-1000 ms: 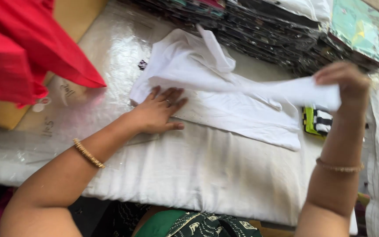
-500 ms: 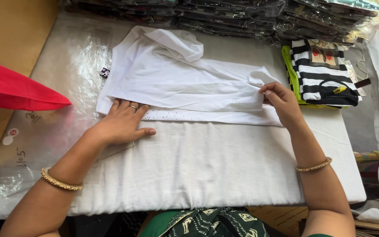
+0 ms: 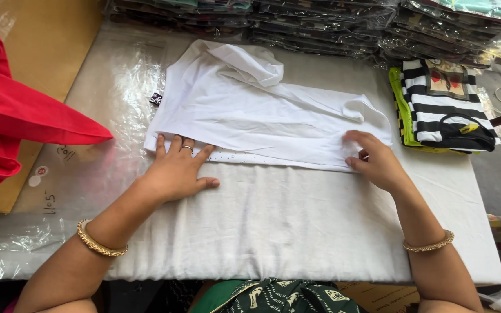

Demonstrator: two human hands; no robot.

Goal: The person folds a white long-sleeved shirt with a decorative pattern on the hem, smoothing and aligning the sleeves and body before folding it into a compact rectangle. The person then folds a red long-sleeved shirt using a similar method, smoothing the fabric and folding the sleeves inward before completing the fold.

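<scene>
Flat, both hands — left hand, right hand — press the white garment.

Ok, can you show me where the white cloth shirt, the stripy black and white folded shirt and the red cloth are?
white cloth shirt (image 3: 250, 119), head view, middle of its flat body.
black and white striped folded shirt (image 3: 439, 110), head view, its striped front.
red cloth (image 3: 13, 116), head view, its broad fold.

Premises appeared to be a garment packing workshop. Stacks of plastic-bagged clothes lined a cloth-padded folding table.
</scene>
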